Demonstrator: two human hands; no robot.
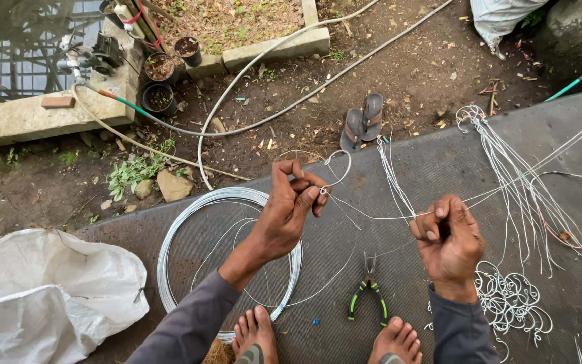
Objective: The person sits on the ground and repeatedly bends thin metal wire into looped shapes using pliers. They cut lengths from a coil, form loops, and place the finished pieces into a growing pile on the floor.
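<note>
A thin silvery wire (378,217) stretches between both hands above a dark grey mat (439,168). My left hand (292,205) pinches one end, where the wire curls into a small loop by the fingertips. My right hand (447,237) is closed around the wire further along. Below the left forearm lies a large coil of the same wire (170,243). Green-handled pliers (368,296) rest on the mat between my two bare feet. A pile of bent wire hooks (513,303) sits just right of my right wrist.
Several long cut wires (527,182) fan out at the right. A white sack (42,290) lies at lower left. Sandals (364,120) sit on the dirt beyond the mat, with hoses (271,118), plant pots (159,98) and a concrete ledge (28,118) behind.
</note>
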